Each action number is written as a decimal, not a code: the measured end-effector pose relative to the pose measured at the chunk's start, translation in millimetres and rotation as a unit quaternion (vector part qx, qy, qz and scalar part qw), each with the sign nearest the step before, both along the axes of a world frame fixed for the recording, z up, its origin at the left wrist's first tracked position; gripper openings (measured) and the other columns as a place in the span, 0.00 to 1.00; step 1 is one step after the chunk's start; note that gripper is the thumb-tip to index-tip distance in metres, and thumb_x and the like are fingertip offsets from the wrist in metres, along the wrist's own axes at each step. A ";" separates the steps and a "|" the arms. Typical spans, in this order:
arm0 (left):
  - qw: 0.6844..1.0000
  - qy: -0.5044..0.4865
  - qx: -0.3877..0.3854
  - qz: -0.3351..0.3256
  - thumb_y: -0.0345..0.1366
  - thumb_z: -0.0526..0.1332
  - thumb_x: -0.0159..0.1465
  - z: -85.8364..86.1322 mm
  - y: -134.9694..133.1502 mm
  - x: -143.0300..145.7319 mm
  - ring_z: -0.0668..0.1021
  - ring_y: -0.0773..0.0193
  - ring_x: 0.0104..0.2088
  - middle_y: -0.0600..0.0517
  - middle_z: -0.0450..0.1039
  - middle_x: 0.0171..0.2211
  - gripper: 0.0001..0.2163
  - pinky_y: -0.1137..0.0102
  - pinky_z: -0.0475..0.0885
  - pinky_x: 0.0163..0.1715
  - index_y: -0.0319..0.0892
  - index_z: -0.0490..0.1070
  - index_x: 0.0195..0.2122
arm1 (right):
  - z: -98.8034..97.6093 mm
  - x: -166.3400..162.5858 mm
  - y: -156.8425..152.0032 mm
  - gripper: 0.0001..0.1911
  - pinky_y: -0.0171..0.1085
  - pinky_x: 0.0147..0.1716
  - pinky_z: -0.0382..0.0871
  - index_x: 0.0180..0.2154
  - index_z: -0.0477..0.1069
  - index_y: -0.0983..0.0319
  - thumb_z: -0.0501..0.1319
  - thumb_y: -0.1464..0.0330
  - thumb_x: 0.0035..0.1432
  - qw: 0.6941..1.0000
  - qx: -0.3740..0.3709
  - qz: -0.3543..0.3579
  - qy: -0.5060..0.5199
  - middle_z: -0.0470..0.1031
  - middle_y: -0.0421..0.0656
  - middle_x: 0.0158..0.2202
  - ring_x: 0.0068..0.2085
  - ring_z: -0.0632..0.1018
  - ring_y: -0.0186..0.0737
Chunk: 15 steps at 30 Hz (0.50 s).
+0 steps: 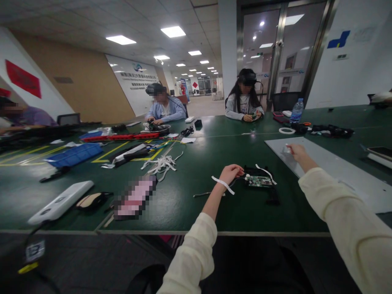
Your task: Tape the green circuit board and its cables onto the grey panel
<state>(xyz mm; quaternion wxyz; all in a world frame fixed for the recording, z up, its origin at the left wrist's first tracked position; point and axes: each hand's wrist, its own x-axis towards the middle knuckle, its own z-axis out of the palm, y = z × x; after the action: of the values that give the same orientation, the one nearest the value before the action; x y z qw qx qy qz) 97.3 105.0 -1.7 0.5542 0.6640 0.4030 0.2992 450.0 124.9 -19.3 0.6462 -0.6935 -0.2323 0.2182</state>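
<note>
My left hand (231,173) is closed, its fingertips together at the left end of a green circuit board (259,181); what they hold, if anything, is hidden. A white strip (223,184) lies across that wrist. The board sits in a black frame (272,199), with a second white strip (266,173) over its right side. A thin dark cable (203,194) runs left from beneath my hand, close to the board's white connector (246,177). Farther right, my right hand (299,152) pinches a small white piece (287,148) above a light grey panel (329,169).
Loose white strips (162,165) lie left of my hands, beyond a blurred pink item (137,198). A white power strip (63,202), a computer mouse (92,201) and a blue tray (75,155) are farther left. A water bottle (297,111) stands beyond the panel. Two people sit opposite.
</note>
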 end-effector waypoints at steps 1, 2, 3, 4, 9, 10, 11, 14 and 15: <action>1.000 0.001 -0.001 0.001 0.28 0.54 0.62 0.5 0.0 0.2 0.78 0.66 0.34 0.47 0.77 0.32 0.09 0.70 0.71 0.37 0.37 0.74 0.33 | 2.7 -4.0 0.1 0.03 0.32 0.19 0.55 0.23 0.68 0.65 0.62 0.72 0.44 1.000 0.000 0.000 -0.001 0.61 0.37 0.17 0.22 0.63 0.32; 1.000 0.000 -0.001 0.002 0.28 0.54 0.62 0.7 0.2 0.4 0.78 0.66 0.34 0.47 0.77 0.32 0.09 0.71 0.71 0.36 0.37 0.74 0.33 | 6.2 -9.5 0.1 0.02 0.32 0.21 0.57 0.24 0.70 0.65 0.62 0.72 0.44 1.000 0.002 0.002 -0.004 0.64 0.37 0.19 0.23 0.64 0.32; 1.000 -0.002 -0.001 0.003 0.27 0.54 0.62 0.6 0.5 0.6 0.78 0.66 0.34 0.48 0.77 0.32 0.09 0.71 0.71 0.36 0.37 0.74 0.33 | 10.7 -16.9 -0.6 0.03 0.31 0.23 0.58 0.25 0.71 0.65 0.62 0.71 0.44 1.000 0.006 0.007 -0.009 0.67 0.38 0.21 0.25 0.66 0.32; 1.000 -0.005 -0.001 0.002 0.27 0.54 0.62 0.3 1.0 0.9 0.78 0.66 0.33 0.48 0.77 0.31 0.09 0.71 0.71 0.35 0.37 0.74 0.32 | 16.2 -26.8 -2.4 0.04 0.31 0.25 0.60 0.27 0.73 0.64 0.62 0.71 0.44 0.999 0.017 0.022 -0.021 0.70 0.39 0.24 0.28 0.68 0.32; 1.000 -0.031 -0.004 -0.001 0.27 0.56 0.60 -6.1 6.3 3.7 0.77 0.67 0.32 0.48 0.77 0.29 0.07 0.72 0.71 0.33 0.37 0.74 0.31 | 49.8 -110.5 -37.3 0.09 0.33 0.38 0.66 0.31 0.77 0.63 0.66 0.67 0.44 0.952 0.128 0.276 -0.042 0.77 0.42 0.33 0.38 0.74 0.37; 0.999 -0.037 -0.004 -0.002 0.27 0.56 0.60 -7.9 7.5 4.5 0.77 0.67 0.31 0.48 0.77 0.28 0.07 0.73 0.71 0.33 0.37 0.74 0.31 | 55.2 -130.1 -47.8 0.10 0.34 0.39 0.67 0.32 0.77 0.62 0.67 0.66 0.44 0.930 0.149 0.337 0.006 0.77 0.42 0.35 0.40 0.75 0.37; 0.999 -0.043 -0.002 -0.001 0.27 0.56 0.60 -9.6 8.3 5.2 0.77 0.68 0.31 0.48 0.76 0.28 0.07 0.73 0.70 0.33 0.37 0.74 0.30 | 59.1 -148.5 -57.9 0.10 0.35 0.41 0.68 0.34 0.77 0.61 0.67 0.66 0.46 0.898 0.159 0.405 0.064 0.77 0.43 0.37 0.41 0.76 0.38; 0.997 -0.069 -0.002 0.015 0.30 0.58 0.59 -12.4 9.1 6.3 0.77 0.67 0.29 0.50 0.76 0.27 0.05 0.72 0.71 0.31 0.37 0.74 0.31 | 61.0 -189.4 -79.9 0.10 0.35 0.40 0.71 0.35 0.76 0.61 0.68 0.67 0.47 0.830 0.164 0.500 0.183 0.77 0.43 0.38 0.39 0.77 0.37; 0.996 -0.084 -0.003 0.025 0.32 0.59 0.59 -12.3 8.9 6.4 0.77 0.67 0.29 0.50 0.76 0.27 0.05 0.72 0.71 0.31 0.37 0.74 0.32 | 58.6 -197.1 -83.3 0.10 0.34 0.38 0.71 0.35 0.76 0.61 0.68 0.67 0.47 0.821 0.163 0.507 0.207 0.77 0.42 0.37 0.36 0.77 0.35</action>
<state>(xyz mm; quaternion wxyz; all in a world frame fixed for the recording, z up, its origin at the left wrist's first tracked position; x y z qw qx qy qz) 103.7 113.9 -14.0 0.5802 0.6248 0.3725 0.3665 252.9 41.6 39.4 0.5808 -0.3011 -0.4438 0.6124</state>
